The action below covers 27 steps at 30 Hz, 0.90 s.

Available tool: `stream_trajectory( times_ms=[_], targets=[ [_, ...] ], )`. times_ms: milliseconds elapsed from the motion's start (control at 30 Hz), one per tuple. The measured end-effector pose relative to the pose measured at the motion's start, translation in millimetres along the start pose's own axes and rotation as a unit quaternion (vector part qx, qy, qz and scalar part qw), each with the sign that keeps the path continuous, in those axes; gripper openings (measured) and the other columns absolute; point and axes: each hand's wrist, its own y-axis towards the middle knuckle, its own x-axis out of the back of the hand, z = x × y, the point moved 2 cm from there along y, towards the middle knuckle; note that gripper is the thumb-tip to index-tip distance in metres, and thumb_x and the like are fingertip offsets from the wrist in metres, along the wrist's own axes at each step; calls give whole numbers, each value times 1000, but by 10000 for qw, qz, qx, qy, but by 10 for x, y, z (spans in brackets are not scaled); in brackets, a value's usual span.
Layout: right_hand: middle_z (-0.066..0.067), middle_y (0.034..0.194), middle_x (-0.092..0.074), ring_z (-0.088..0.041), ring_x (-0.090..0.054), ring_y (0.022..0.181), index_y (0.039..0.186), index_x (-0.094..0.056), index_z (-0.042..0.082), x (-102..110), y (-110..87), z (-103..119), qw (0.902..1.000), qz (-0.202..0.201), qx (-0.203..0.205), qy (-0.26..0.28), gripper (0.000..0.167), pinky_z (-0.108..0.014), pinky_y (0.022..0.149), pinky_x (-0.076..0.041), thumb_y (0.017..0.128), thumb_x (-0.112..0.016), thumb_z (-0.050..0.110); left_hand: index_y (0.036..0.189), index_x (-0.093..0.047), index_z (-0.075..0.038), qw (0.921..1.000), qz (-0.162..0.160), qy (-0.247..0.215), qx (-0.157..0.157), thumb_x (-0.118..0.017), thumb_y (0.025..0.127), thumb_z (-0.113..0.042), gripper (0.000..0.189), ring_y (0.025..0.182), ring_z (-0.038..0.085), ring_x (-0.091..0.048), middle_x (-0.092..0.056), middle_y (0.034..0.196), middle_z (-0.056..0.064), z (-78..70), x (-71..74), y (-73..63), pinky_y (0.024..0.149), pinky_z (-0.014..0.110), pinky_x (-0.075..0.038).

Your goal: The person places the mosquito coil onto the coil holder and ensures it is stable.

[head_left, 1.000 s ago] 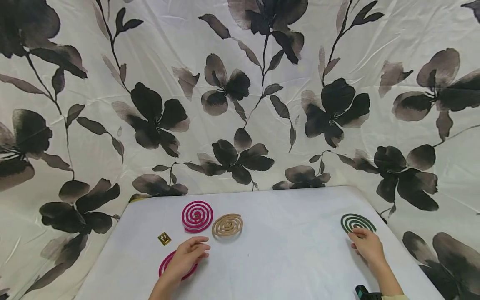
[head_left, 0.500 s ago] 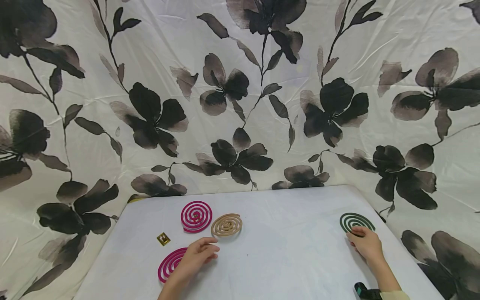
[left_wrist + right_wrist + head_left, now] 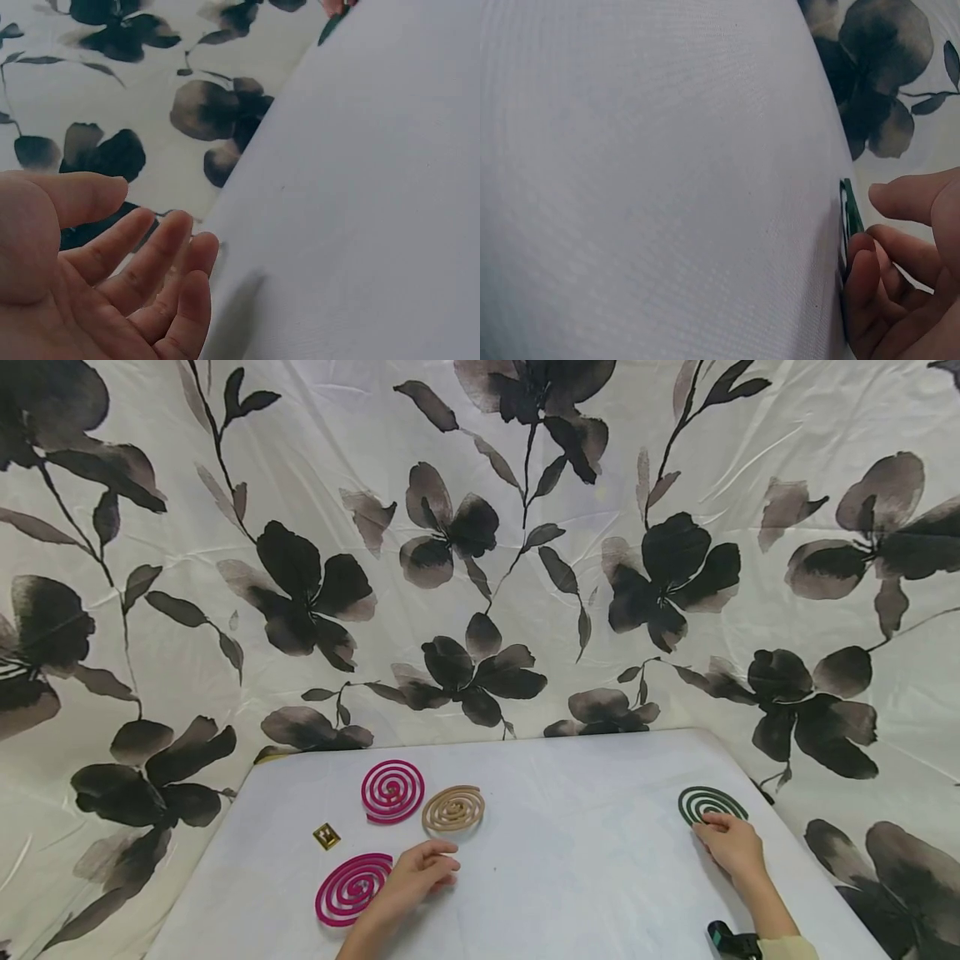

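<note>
My right hand [image 3: 733, 847] rests at the near edge of a green mosquito coil [image 3: 701, 800] at the right of the table. In the right wrist view its fingers touch the edge of that coil [image 3: 851, 206], and the thumb stands apart from it. My left hand [image 3: 416, 881] hovers palm inward, fingers loosely bent and holding nothing. Its wrist partly covers the right edge of a pink mosquito coil [image 3: 348, 893]. Behind lie a second pink mosquito coil [image 3: 392, 818] and a tan mosquito coil [image 3: 453, 827], side by side.
A small gold square piece [image 3: 326, 837] lies left of the coils. The white table [image 3: 570, 860] ends at the back against a floral cloth [image 3: 480, 568]. A black device [image 3: 731, 939] is worn at my right wrist.
My left hand has moved right, uncovering most of the near pink mosquito coil. My right hand stays at the green mosquito coil.
</note>
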Motion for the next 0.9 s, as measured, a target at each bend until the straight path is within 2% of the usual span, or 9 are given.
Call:
stream_trajectory(
  times_ms=[133, 267, 467, 633, 900],
  targets=[
    [-21, 94, -66, -35, -62, 84, 107, -66, -10, -4, 12, -6, 9986, -152, 193, -466, 33, -37, 64, -51, 88, -66, 16, 124, -52, 13, 10000, 36, 55, 15, -59, 94, -9, 38, 85, 21, -66, -68, 98, 16, 11, -49, 11, 75, 31, -55],
    [-25, 97, -67, -44, -59, 94, 98, -69, -8, -18, 23, -31, 9953, -315, 414, -823, 26, -53, 75, -47, 86, -67, 15, 123, -52, 12, 9999, 102, 32, 45, -59, 94, -9, 37, 85, 20, -65, -68, 98, 16, 0, -108, 14, 75, 30, -55],
    [-23, 92, -68, -44, -61, 90, 92, -71, -6, -29, 4, -11, 9911, -320, 655, -1110, 21, -54, 74, -47, 85, -68, 14, 123, -54, 10, 9998, 104, 84, 157, -60, 93, -10, 37, 84, 21, -65, -68, 97, 14, 21, -173, 13, 74, 31, -54],
    [-23, 91, -68, -44, -61, 89, 92, -71, -6, -47, -22, 39, 9901, -183, 644, -1233, 20, -54, 72, -48, 86, -67, 14, 123, -54, 11, 9995, 132, 140, 268, -58, 94, -9, 36, 83, 22, -66, -69, 98, 14, 62, -215, 21, 74, 33, -54],
    [-16, 85, -69, -36, -63, 80, 89, -72, -1, -121, -48, 86, 9882, -28, 785, -1313, 17, -50, 66, -48, 85, -70, 15, 123, -54, 10, 9995, 185, 84, 248, -58, 94, -11, 36, 83, 23, -66, -69, 97, 14, 115, -249, 66, 72, 32, -54]
  ],
)
